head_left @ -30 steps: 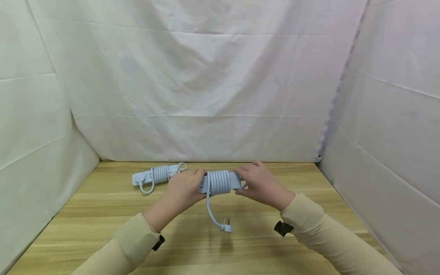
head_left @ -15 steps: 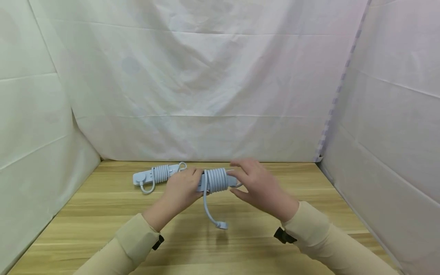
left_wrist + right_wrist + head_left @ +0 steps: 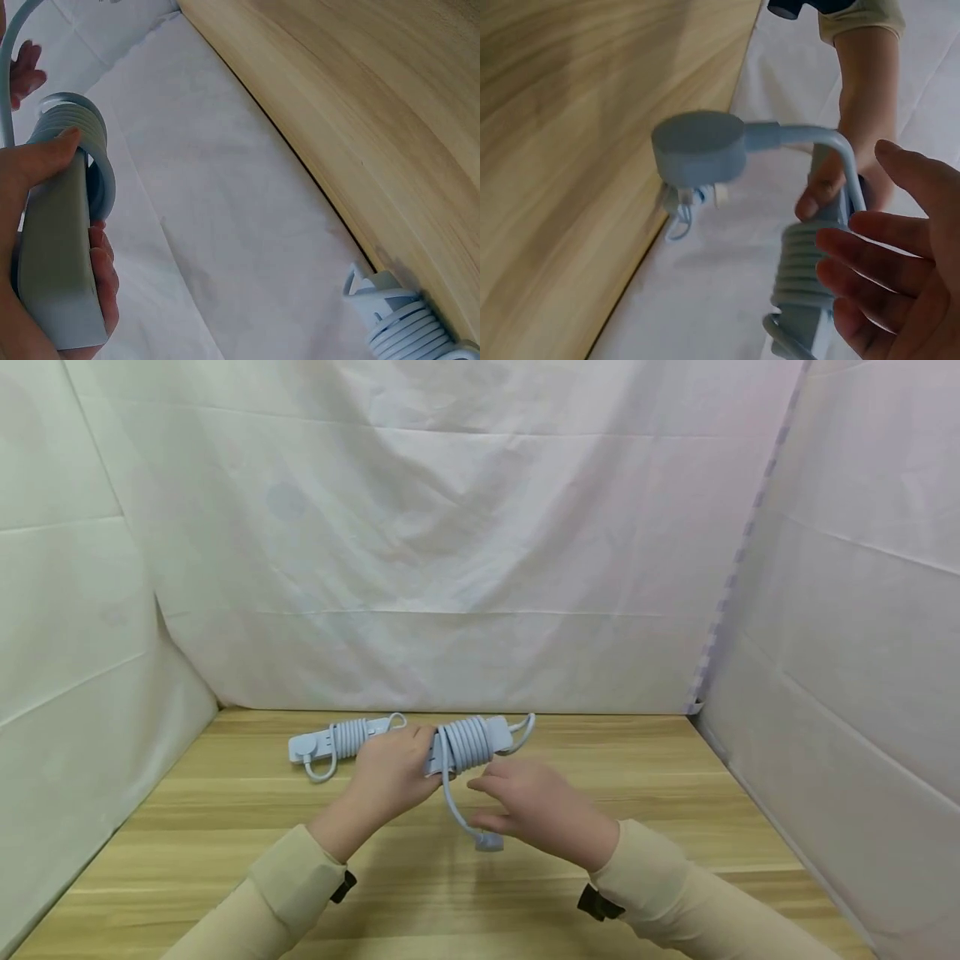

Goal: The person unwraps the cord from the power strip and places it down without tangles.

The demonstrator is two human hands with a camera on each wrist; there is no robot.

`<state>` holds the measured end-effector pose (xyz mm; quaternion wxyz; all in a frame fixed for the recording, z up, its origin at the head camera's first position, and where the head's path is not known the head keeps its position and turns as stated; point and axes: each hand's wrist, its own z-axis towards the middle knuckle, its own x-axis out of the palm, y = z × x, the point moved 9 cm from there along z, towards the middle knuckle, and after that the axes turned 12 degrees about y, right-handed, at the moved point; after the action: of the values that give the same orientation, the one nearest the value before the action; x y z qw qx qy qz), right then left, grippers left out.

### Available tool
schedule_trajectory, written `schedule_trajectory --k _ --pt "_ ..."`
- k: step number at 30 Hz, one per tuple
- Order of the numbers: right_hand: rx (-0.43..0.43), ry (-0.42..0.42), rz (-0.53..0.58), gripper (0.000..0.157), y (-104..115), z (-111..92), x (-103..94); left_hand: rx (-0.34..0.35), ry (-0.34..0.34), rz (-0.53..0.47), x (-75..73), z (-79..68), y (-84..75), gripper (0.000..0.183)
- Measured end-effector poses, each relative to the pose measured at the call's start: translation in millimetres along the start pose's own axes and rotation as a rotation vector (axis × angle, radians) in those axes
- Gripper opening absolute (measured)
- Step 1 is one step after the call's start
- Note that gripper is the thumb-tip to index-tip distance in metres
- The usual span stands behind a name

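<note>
My left hand (image 3: 393, 768) grips one end of a pale blue power strip (image 3: 498, 734), held above the table. Its cord (image 3: 467, 744) is wound in several turns round the middle. In the left wrist view the thumb presses beside the coils (image 3: 75, 124) and the fingers wrap under the strip. A free length of cord hangs down to the plug (image 3: 490, 842). My right hand (image 3: 543, 810) is beside that hanging cord, its fingers spread and holding nothing. The right wrist view shows the plug (image 3: 699, 146) with its prongs, apart from the right fingers.
A second power strip (image 3: 318, 747), its cord wound and its plug seated in it, lies on the wooden table (image 3: 225, 827) at the back left, close behind my left hand. White cloth (image 3: 480, 543) hangs behind the table and at both sides.
My right hand has let go of the strip's right end and moved down toward the plug. The left hand still holds the strip, whose right end has tilted up.
</note>
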<state>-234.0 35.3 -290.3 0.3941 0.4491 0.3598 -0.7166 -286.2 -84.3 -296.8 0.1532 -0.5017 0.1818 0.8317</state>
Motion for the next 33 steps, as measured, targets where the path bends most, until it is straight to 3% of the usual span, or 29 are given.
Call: schedule_trajectory --k 5,10,17,20,23,28,33 --pt "0.022 0.125 0.049 0.024 6 4 18.6 -0.019 -0.008 -0.009 -2.1 -1.0 0.7 0.048" --pt "0.016 0.136 0.080 0.010 8 3 22.7 -0.022 -0.009 -0.023 -4.1 -1.8 0.8 0.045" --pt "0.039 0.106 0.152 0.012 0 -3 20.2 -0.052 0.022 -0.055 1.4 -3.5 10.0 0.048" --pt "0.044 0.112 0.162 0.024 -2 -6 16.5 -0.066 0.043 -0.065 5.4 -4.7 13.1 0.051" --pt "0.033 0.092 0.096 0.034 0 -7 10.2 -0.069 0.050 -0.063 7.5 -6.3 14.0 0.054" --pt "0.024 -0.033 -0.146 0.021 4 -7 -5.9 -0.062 0.082 -0.037 12.7 -8.1 12.7 0.055" --pt "0.043 -0.129 -0.270 0.023 4 -8 -21.9 -0.057 0.155 -0.028 20.0 -9.1 10.2 0.054"
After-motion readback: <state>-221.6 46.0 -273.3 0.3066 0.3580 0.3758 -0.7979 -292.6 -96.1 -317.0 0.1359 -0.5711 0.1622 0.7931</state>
